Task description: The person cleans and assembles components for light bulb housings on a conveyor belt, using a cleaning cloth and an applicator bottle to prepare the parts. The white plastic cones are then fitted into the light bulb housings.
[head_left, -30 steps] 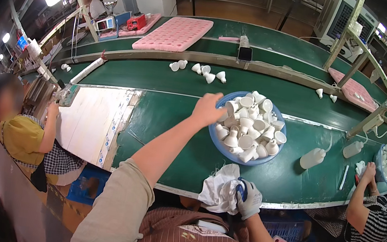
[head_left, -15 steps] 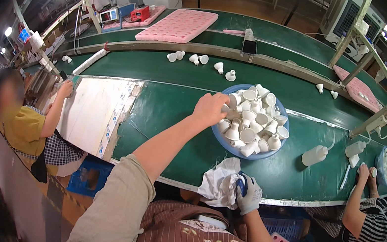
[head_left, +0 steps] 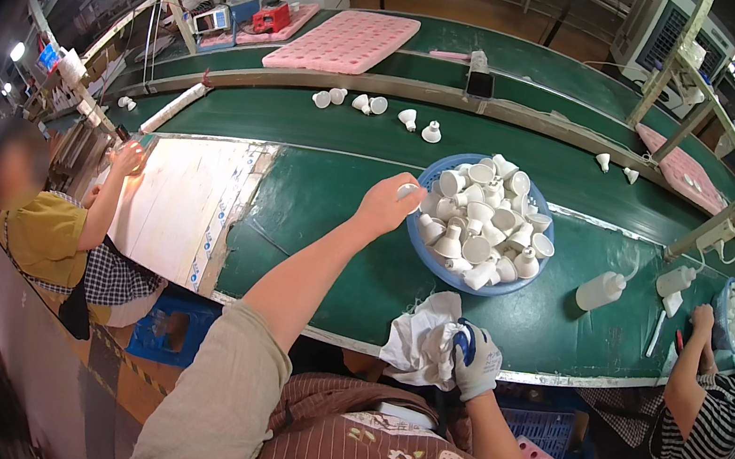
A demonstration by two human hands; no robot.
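My bare left hand is closed around a white spotlight bulb housing, at the left rim of a blue plastic basket. Heaped in that basket are many similar white bulb housings, cup-shaped with a narrow neck. At the front edge of the green bench, my right hand, in a white and blue work glove, grips a crumpled white cloth. Part of the cloth hangs over the edge. The glove hides most of the right fingertips.
Several loose housings lie on the green conveyor belt behind. A white squeeze bottle stands right of the basket. A pink foam tray lies beyond the rail. Co-workers sit at the left and right.
My left hand has drawn slightly left and back from the heap, bringing a bulb housing out with it. My right hand still grips the cloth.
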